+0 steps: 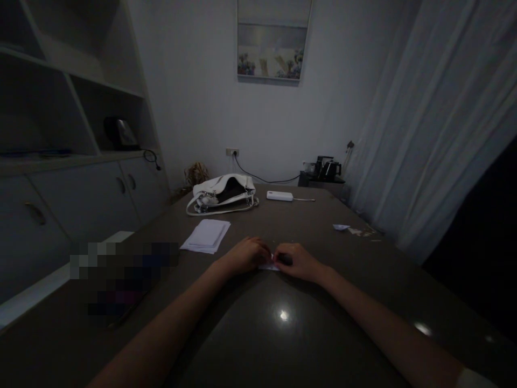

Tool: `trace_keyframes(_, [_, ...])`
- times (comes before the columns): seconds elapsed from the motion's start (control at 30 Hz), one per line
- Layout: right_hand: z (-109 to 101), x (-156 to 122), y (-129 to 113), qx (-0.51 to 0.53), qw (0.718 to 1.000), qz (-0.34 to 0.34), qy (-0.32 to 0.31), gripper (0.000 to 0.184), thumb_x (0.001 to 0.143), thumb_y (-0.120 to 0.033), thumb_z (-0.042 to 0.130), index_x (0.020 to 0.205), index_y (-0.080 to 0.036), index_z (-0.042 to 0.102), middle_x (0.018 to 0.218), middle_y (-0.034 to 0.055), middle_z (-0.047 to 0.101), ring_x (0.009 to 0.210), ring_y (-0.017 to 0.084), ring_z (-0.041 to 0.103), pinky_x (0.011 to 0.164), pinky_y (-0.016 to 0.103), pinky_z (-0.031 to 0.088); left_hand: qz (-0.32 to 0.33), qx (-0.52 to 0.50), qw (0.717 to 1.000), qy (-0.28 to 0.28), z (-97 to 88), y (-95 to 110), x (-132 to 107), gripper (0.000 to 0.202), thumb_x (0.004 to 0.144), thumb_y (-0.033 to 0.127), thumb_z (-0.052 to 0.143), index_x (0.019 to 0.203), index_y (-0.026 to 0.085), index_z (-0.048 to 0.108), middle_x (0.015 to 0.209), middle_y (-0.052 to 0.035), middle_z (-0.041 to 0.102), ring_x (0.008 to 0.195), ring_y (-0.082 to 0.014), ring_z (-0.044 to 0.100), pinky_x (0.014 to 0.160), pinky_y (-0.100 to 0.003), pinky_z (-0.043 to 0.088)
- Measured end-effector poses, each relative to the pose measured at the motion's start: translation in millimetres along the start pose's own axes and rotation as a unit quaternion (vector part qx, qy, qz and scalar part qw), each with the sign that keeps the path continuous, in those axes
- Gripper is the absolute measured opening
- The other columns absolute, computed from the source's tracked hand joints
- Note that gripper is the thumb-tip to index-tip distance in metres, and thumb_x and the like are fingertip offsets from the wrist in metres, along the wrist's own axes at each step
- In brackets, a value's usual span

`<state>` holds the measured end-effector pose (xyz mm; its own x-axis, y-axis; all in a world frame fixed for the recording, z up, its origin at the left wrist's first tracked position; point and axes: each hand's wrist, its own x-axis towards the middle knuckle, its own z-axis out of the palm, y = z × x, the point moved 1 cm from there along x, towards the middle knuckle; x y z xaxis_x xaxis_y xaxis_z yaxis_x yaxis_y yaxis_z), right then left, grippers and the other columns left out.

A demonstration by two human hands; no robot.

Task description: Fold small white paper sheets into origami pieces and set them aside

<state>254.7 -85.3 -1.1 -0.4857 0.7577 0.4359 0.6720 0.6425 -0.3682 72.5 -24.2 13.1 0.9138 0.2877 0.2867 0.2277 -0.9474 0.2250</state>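
Between my two hands, low on the dark table [242, 334], lies a small piece of white paper [267, 266]. My left hand [248, 254] is closed at its left side, fingers bent down onto it. From the right, my right hand [297, 261] pinches the paper with thumb and forefinger. The fingertips of both hands nearly meet and hide part of the sheet, so its exact shape cannot be made out. A stack of white paper [205, 235] rests beyond my left forearm.
A white handbag [224, 191] sits open at the far end, beside a white power bank [279, 196] with a short cord. Toward the right edge are a folded paper piece [341, 227] and scraps [361, 233]. A blurred patch [125, 280] covers something at left.
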Motion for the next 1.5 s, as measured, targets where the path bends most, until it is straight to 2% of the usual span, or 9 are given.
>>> trace_keyframes(0.23, [1.8,1.5,1.1,0.038,0.998,0.038,0.024,0.006,0.077,-0.019,0.058,0.082,-0.016,0.061,0.077,0.0029,0.063,0.07,0.013,0.058,0.065,0.023,0.043,0.002,-0.008,1.0,0.002,4.5,-5.9,0.1,0.017,0.078,0.011,0.057,0.086,0.019,0.069,0.093,-0.0046,0.065,0.088,-0.0166,0.056,0.076,-0.024,0.039])
trace_keyframes(0.33, [3.4,3.1,5.5,0.022,0.996,0.066,0.049,0.009,0.08,-0.019,0.055,0.078,-0.015,0.063,0.073,0.0031,0.062,0.067,0.013,0.056,0.062,0.023,0.042,-0.005,-0.002,1.0,0.001,4.7,-6.7,-1.0,0.015,0.079,0.015,0.057,0.086,0.02,0.07,0.09,-0.0044,0.064,0.085,-0.0164,0.056,0.072,-0.024,0.039])
trace_keyframes(0.43, [4.0,3.2,8.4,-0.001,0.996,0.08,0.05,0.007,0.077,-0.019,0.059,0.075,-0.015,0.064,0.069,0.0021,0.061,0.063,0.012,0.055,0.058,0.022,0.04,-0.01,-0.004,1.0,-0.004,3.1,-5.3,-1.1,0.015,0.08,0.016,0.057,0.087,0.02,0.07,0.089,-0.0044,0.063,0.085,-0.0163,0.056,0.072,-0.023,0.039])
trace_keyframes(0.67, [4.4,2.2,8.7,-0.03,0.996,0.072,0.037,0.007,0.072,-0.015,0.062,0.077,-0.016,0.065,0.074,0.0029,0.063,0.069,0.014,0.056,0.063,0.024,0.042,-0.012,-0.005,1.0,-0.012,4.5,-8.3,-0.2,0.016,0.079,0.014,0.057,0.087,0.019,0.069,0.089,-0.0045,0.063,0.086,-0.0168,0.055,0.076,-0.024,0.039])
trace_keyframes(0.9, [5.1,1.6,12.3,-0.056,0.995,0.081,0.027,0.012,0.074,-0.023,0.063,0.084,-0.017,0.065,0.079,0.0044,0.062,0.074,0.016,0.055,0.067,0.026,0.042,-0.009,-0.006,1.0,-0.017,5.3,-8.5,-0.4,0.019,0.079,0.012,0.055,0.089,0.021,0.069,0.09,-0.0038,0.062,0.086,-0.0164,0.055,0.076,-0.024,0.039])
trace_keyframes(1.17, [3.2,1.4,12.2,-0.071,0.996,0.053,0.01,0.012,0.078,-0.025,0.06,0.084,-0.018,0.068,0.082,0.0053,0.062,0.08,0.017,0.055,0.071,0.028,0.041,-0.003,-0.028,1.0,-0.001,4.8,-7.6,-0.5,0.019,0.077,0.011,0.056,0.088,0.02,0.069,0.1,-0.0047,0.062,0.093,-0.0172,0.055,0.081,-0.025,0.039])
trace_keyframes(1.5, [-0.9,1.2,12.4,-0.075,0.996,0.046,-0.01,0.014,0.08,-0.026,0.059,0.086,-0.019,0.069,0.086,0.0059,0.062,0.082,0.017,0.056,0.073,0.028,0.042,-0.006,-0.036,0.999,-0.002,5.3,-6.4,0.7,0.02,0.08,0.012,0.055,0.09,0.019,0.07,0.099,-0.0058,0.063,0.092,-0.0177,0.057,0.081,-0.026,0.04])
